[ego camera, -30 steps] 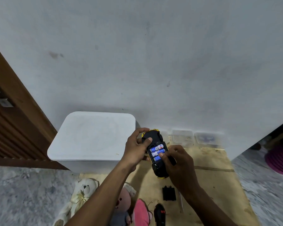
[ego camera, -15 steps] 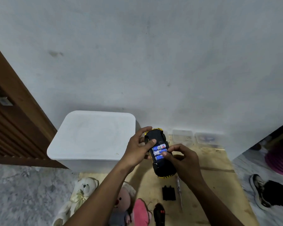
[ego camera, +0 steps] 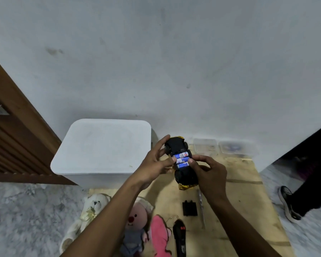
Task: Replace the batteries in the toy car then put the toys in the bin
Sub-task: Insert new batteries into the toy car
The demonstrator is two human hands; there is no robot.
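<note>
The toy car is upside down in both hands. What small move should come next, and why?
Probably the right hand should let go and reach down for the black cover on the cardboard. Three batteries appear to sit in the toy car, which the left hand grips, and the compartment is uncovered.

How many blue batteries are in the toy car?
3, side by side in the upturned toy car: far battery, middle battery, near battery. The left hand and right hand cover their ends, so another may be hidden.
</note>
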